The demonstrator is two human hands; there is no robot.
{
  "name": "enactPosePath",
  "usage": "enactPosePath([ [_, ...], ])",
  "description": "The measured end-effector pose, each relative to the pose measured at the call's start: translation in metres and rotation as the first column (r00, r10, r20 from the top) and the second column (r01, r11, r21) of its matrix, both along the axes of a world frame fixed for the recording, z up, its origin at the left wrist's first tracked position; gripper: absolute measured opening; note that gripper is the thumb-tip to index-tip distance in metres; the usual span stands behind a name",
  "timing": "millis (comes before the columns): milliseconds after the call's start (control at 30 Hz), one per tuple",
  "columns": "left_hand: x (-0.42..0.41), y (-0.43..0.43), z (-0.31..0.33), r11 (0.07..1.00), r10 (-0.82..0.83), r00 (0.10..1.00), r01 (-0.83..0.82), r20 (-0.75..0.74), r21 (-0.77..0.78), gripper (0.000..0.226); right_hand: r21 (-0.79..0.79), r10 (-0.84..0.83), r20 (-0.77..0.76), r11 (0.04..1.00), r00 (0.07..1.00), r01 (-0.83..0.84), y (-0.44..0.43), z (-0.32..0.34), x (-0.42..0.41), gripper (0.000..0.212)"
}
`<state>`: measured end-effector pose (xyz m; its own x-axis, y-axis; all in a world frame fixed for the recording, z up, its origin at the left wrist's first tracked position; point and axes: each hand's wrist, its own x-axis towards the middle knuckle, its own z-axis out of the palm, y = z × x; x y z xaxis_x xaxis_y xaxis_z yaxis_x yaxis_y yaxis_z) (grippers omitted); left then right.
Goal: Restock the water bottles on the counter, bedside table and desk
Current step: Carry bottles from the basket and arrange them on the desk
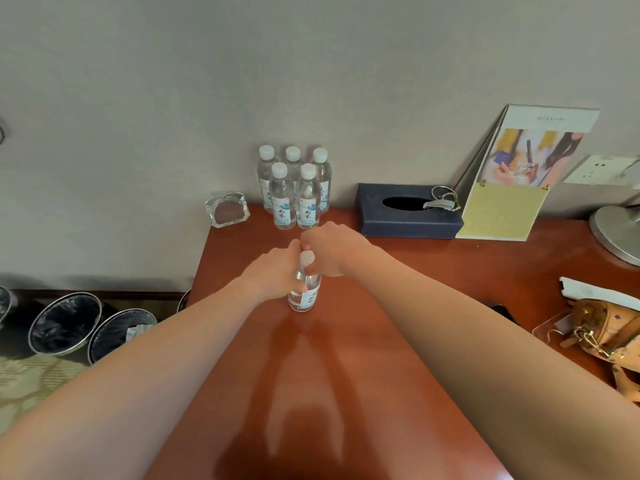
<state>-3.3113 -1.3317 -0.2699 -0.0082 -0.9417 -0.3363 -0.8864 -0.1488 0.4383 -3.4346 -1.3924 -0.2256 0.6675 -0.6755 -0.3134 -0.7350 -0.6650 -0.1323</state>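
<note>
While the left hand [273,271] grips the bottle [306,298] by its body, the right hand [329,252] pinches its neck; five bottles [294,188] stand beyond.

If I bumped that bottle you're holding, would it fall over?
Probably, once let go: the bottle is tall with a narrow base, and the desk looks glossy, so it might slide too. It looks full, so it is likely heavy for its size.

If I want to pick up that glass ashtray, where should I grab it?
Probably from above, pinching two opposite flat sides of the ashtray. It lies flat and low at the back left corner of the desk, its thick straight edges give fingers a hold, and the water bottles stand clear to its right.
</note>
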Motion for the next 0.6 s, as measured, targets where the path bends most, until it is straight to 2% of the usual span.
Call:
enactPosePath([
  [233,0.035,-0.037,0.012,0.993,-0.018,0.999,0.014,-0.033,-0.113,0.061,-0.048,0.011,0.037,0.999,0.999,-0.009,-0.04,0.005,0.034,0.017],
  [333,0.05,-0.052,0.013,0.992,-0.032,0.999,0.031,-0.007,-0.12,0.053,-0.048,-0.005,0.059,0.999,0.998,0.008,-0.053,0.007,0.045,0.021],
  [467,0.064,-0.069,0.013,0.992,-0.044,0.998,0.049,0.047,-0.117,0.041,-0.064,-0.012,0.075,0.998,0.997,0.017,-0.067,0.006,0.056,0.039],
  [600,0.072,-0.081,0.009,0.989,-0.053,0.998,0.055,0.015,-0.137,0.036,-0.078,-0.031,0.086,0.996,0.996,0.038,-0.08,0.0,0.064,0.039],
])
